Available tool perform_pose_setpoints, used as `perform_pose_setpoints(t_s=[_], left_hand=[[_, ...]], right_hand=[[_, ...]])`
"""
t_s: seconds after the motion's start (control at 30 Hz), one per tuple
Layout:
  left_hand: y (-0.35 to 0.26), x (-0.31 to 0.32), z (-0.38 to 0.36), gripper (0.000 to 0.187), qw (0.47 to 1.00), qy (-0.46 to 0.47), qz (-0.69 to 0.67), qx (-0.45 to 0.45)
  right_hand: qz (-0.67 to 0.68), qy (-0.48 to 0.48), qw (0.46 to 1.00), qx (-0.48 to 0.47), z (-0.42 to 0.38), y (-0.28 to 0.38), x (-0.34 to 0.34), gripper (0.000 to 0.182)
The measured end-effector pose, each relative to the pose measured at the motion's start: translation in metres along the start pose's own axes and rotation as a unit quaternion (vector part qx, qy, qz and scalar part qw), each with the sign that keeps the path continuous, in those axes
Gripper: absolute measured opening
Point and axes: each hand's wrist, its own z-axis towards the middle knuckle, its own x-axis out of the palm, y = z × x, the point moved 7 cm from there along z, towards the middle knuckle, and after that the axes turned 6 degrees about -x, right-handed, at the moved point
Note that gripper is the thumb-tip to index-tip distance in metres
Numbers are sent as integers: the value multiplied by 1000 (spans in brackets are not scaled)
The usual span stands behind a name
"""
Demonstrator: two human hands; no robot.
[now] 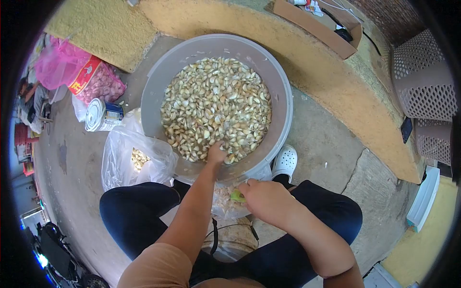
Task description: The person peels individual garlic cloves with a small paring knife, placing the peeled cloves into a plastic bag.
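Observation:
A big grey round tub point(149, 103) holds a mass of garlic cloves point(216, 103), which look wet. My left hand point(217, 152) reaches into the near side of the tub, with its fingers hidden among the cloves. Closer to my body, my right hand point(261, 194) is closed around a small light-green object point(237, 196), whose full shape is hidden. Below that hand, a clear plastic bag point(224, 210) with pale scraps or skins hangs between my knees. Left of the tub, another clear plastic bag point(117, 163) contains peeled garlic cloves point(139, 158).
A large can point(98, 115) and a pink mesh sack of garlic point(98, 84) stand left of the tub. A low yellow ledge point(326, 93) curves behind it, bearing a cardboard box point(314, 29). Perforated grey baskets point(425, 81) are at right. My white clog point(285, 162) touches the tub's side.

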Motion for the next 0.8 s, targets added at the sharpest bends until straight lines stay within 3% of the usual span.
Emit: perform_pose_setpoints(t_s=[0.1,0.2,0.3,0.4,0.5,0.6,0.7,0.8], left_hand=[[-7,-1,-6,37,1000,-30,2,-8],[-20,17,-11,25,990,67,98,71],[-24,29,-18,15,981,74,165,76],[-9,40,-9,17,984,67,162,31],[-10,41,-7,19,981,92,151,84],[-10,39,-1,27,975,108,185,64],[-9,38,2,34,977,160,143,17],[-16,49,1,41,946,242,213,27]], right_hand=[[-1,-10,1000,5,-1,-1,-2,24],[-6,-13,1000,12,-2,-2,0,24],[-2,-8,1000,16,-3,0,1,25],[-3,-10,1000,9,-3,2,3,24],[-6,-18,1000,2,-3,3,5,22],[-2,-25,1000,-6,-2,6,8,21],[3,-13,1000,-1,-2,6,8,20],[3,-17,1000,-4,-1,6,8,21]])
